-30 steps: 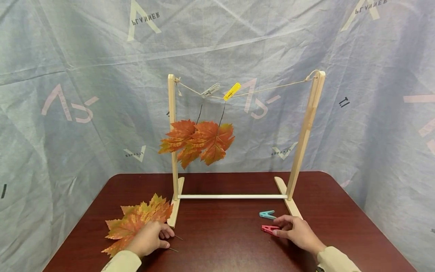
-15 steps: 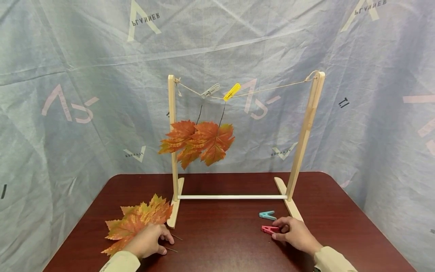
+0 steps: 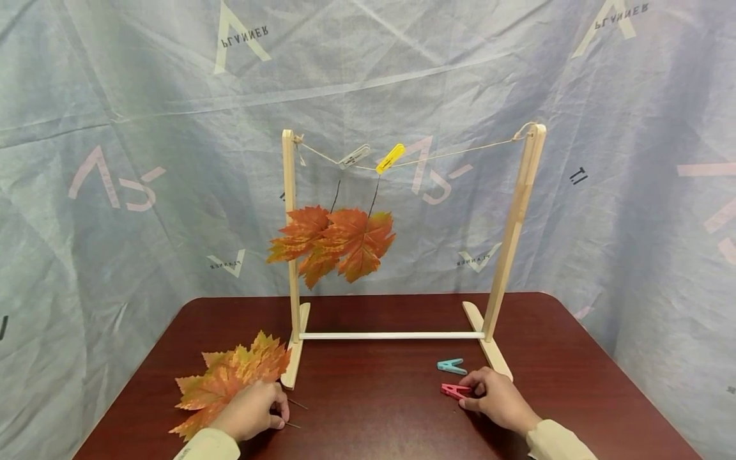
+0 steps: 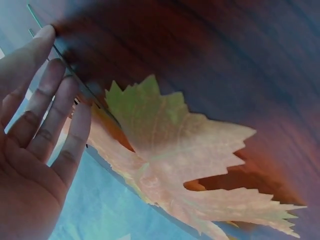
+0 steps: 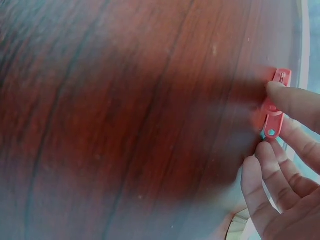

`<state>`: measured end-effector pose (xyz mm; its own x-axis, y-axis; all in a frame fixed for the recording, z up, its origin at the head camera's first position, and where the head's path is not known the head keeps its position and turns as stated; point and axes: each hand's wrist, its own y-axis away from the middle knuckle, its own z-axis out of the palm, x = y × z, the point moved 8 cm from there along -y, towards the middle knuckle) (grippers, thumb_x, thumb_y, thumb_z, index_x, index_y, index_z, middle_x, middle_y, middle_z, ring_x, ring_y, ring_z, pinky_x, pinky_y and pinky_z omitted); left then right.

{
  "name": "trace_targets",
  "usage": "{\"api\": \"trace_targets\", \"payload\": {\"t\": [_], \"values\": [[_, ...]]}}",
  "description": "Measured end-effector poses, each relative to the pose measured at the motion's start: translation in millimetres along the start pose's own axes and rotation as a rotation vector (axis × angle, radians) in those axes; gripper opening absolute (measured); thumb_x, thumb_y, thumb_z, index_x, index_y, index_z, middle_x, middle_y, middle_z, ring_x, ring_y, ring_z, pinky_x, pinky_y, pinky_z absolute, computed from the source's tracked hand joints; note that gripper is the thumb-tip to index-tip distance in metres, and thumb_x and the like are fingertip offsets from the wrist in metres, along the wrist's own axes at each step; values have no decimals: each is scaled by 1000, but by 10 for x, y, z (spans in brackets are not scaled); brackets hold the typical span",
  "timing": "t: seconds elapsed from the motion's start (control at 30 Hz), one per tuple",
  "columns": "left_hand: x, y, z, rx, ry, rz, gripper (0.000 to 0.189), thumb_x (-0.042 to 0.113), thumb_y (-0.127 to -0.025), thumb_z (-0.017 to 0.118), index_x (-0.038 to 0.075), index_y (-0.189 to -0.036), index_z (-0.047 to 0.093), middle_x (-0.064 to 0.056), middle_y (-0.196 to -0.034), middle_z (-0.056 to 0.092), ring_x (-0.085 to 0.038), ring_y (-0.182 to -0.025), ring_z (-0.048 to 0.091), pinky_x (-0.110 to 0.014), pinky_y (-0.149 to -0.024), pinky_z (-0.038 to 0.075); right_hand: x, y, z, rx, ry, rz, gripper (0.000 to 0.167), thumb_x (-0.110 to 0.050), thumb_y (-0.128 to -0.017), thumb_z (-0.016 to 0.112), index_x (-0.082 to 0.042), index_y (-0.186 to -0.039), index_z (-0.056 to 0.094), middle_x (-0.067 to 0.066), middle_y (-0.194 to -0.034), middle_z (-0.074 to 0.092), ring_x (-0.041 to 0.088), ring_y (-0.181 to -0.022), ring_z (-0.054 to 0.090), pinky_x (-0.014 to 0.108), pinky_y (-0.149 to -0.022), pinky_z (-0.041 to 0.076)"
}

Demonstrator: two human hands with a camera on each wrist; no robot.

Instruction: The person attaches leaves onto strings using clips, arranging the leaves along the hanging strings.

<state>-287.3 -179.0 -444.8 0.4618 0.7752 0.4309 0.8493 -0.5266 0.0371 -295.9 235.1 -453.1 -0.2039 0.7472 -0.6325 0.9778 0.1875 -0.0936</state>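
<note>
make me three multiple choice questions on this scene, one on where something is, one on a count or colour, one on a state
1. Where does the teal clothespin lie?
A. on the table just behind the red clothespin
B. clipped to the string
C. on the leaf pile

2. How many leaves hang from the string?
A. none
B. two
C. four

3. What is the right hand doing?
A. resting flat, away from everything
B. gripping the wooden frame
C. pinching the red clothespin

Answers:
1 A, the head view shows it on the table a little beyond the red one, near the frame's right foot.
2 B, two orange maple leaves hang by their stems, one under the white clothespin, one under the yellow clothespin.
3 C, the right wrist view shows fingertips on either side of the red clothespin.
</note>
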Motion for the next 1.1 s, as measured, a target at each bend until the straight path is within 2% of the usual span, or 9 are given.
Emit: {"api": "trace_targets", "payload": {"t": [0.2,0.33,0.4,0.53,0.67,0.97,1.1], "values": [[17,-8,-9,3,5,41,27,7,-84,83,23,-74,64,17,-75,56,-1,-65,49,-29,-59,44,-47,-6,-9,-32,-25,-42,17,-13,-82,84,-9,-94,73,-1,-74,56,5,-61,53,24,-54,44],[31,-18,-15,6,30,69,24,6,-87,80,20,-78,63,19,-71,54,1,-62,47,-26,-57,43,-57,1,-16,-44,-61,-53,16,-14,-87,81,-7,-98,72,-3,-66,61,5,-56,55,24,-51,44],[35,-21,-23,7,31,76,23,5,-87,79,20,-80,63,19,-72,56,2,-64,51,-27,-58,45,-49,-2,-25,-40,-75,-37,17,-14,-88,80,-7,-100,71,-3,-69,64,8,-59,58,24,-52,45],[35,-29,-26,-6,39,71,24,2,-87,78,21,-81,65,18,-74,60,1,-67,55,-29,-60,48,-9,-22,-42,-32,-89,23,20,-16,-88,80,-7,-104,71,0,-84,67,13,-72,63,26,-57,49],[26,-43,-11,-28,56,53,23,0,-87,77,21,-82,70,14,-74,63,0,-67,57,-29,-61,49,1,-28,-43,-37,-97,45,23,-17,-89,80,-7,-108,72,1,-89,68,16,-77,64,26,-60,50],[30,-76,-48,-13,27,46,20,2,-86,79,21,-81,75,13,-78,67,-2,-71,61,-31,-63,51,-107,-27,-65,-12,-90,-43,22,-18,-89,80,-8,-107,72,-1,-88,68,9,-74,63,25,-63,49],[35,-89,-69,-13,23,50,19,2,-86,78,20,-82,75,13,-79,67,-2,-72,61,-31,-65,52,-126,-27,-56,-5,-92,-46,21,-17,-89,80,-10,-106,71,-1,-88,68,7,-74,63,25,-64,49]]}}
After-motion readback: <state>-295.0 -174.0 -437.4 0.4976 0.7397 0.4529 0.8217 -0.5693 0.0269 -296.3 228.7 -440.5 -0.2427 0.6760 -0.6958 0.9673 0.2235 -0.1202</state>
